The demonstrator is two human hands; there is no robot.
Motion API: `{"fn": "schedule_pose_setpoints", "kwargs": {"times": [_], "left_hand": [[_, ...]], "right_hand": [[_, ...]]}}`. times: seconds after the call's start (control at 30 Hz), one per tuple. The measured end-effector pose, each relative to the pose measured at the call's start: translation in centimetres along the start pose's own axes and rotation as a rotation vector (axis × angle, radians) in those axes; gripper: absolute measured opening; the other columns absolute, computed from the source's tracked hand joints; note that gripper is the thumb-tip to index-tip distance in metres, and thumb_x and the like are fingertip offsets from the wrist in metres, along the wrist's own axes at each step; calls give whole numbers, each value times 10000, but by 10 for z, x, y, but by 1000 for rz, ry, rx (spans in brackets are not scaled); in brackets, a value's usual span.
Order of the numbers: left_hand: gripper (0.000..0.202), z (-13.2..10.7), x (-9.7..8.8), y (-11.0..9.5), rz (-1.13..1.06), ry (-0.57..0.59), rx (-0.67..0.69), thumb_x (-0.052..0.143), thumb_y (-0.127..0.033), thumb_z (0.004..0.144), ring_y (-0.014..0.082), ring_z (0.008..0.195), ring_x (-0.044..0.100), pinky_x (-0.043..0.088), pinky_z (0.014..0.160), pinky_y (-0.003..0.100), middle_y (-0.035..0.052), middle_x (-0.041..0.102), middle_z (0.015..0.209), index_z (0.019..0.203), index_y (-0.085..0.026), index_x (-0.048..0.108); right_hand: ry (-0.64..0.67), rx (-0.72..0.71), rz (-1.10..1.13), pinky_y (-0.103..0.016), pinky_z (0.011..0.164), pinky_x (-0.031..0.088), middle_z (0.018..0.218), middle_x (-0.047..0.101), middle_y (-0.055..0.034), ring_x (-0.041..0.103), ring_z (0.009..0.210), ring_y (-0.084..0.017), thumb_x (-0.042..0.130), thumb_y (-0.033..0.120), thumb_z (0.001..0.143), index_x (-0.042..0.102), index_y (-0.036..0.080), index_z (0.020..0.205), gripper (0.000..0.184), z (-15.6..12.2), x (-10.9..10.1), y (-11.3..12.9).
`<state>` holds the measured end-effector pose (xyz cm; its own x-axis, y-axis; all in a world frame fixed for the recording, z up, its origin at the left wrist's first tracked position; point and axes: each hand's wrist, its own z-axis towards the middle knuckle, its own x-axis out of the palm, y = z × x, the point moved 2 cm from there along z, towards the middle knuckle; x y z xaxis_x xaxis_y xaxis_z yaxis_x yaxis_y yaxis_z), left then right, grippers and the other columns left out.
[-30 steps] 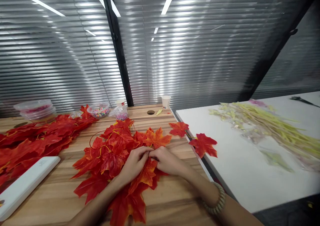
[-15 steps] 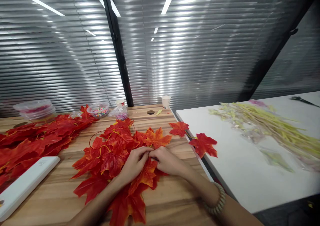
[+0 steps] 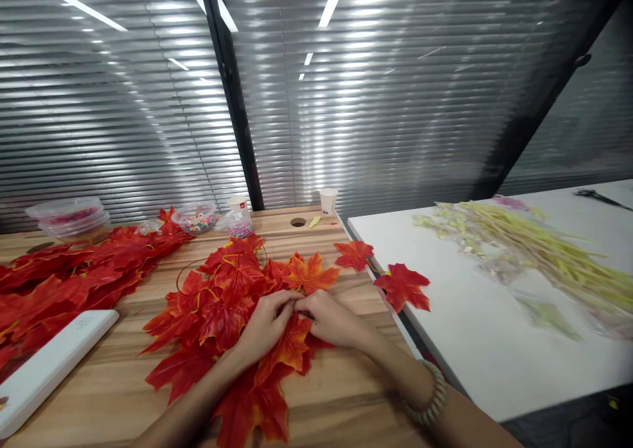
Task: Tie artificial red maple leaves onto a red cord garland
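Note:
A garland of red and orange artificial maple leaves [image 3: 222, 303] lies heaped on the wooden table [image 3: 123, 382] in front of me. My left hand [image 3: 267, 326] and my right hand [image 3: 331, 319] rest on the heap with fingertips meeting in a pinch at its middle. Both are closed on the garland where an orange leaf [image 3: 310, 273] joins; the exact part between the fingers is hidden. A beaded bracelet [image 3: 431, 402] circles my right wrist.
A second pile of red leaves [image 3: 64, 270] covers the table's left, beside a white box [image 3: 49, 362]. Bead tubs [image 3: 198, 218], stacked clear containers [image 3: 72, 218] and paper cups [image 3: 328, 201] stand at the back. Two loose leaves [image 3: 403, 286] lie by the white table [image 3: 475, 342] with yellow-green stems [image 3: 534, 250].

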<state>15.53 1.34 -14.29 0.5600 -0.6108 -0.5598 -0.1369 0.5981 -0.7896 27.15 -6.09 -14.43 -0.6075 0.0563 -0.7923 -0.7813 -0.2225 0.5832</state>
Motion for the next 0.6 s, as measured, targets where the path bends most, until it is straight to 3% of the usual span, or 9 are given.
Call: {"fn": "schedule_pose_setpoints", "kwargs": {"times": [0.6], "left_hand": [[329, -2, 3, 0, 77, 55, 33, 375, -105, 785, 163, 825, 594, 440, 771, 264, 52, 669, 919, 977, -181, 632]], "right_hand": [[-7, -16, -36, -184, 505, 272, 614, 576, -15, 427, 532, -93, 431, 11, 655, 585, 127, 672, 193, 0, 3, -2]]}}
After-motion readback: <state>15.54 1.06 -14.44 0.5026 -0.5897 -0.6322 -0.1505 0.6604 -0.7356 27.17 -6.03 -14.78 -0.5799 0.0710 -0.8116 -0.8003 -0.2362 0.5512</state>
